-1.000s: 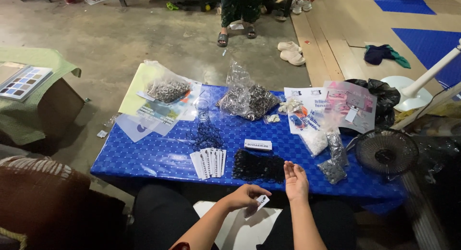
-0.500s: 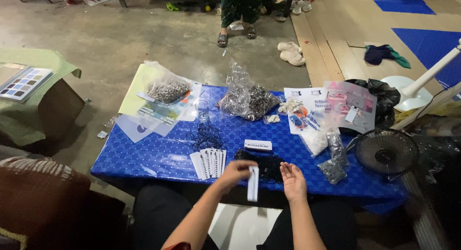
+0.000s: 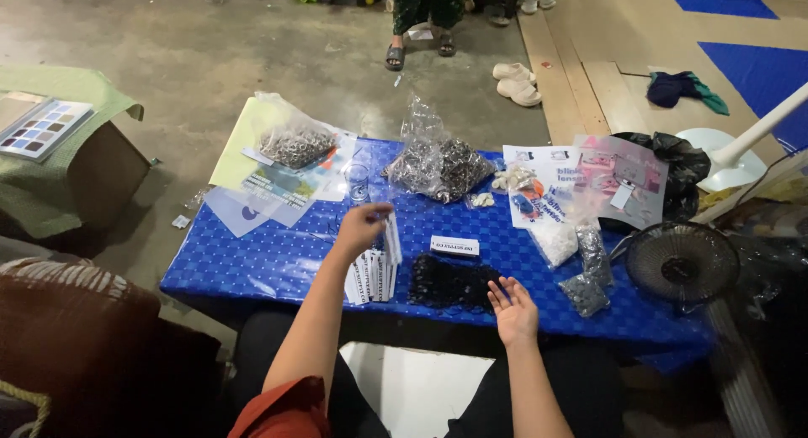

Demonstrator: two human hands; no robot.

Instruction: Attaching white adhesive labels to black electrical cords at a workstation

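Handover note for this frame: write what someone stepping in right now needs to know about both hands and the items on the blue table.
Left hand: raised over the table, pinching one white strip upright.
Right hand: open, palm up, empty, at the near edge of the blue table.
Row of white strips lies below the left hand; pile of small black pieces sits between the hands; one white label lies just beyond it.
The held strip is not yet laid down.
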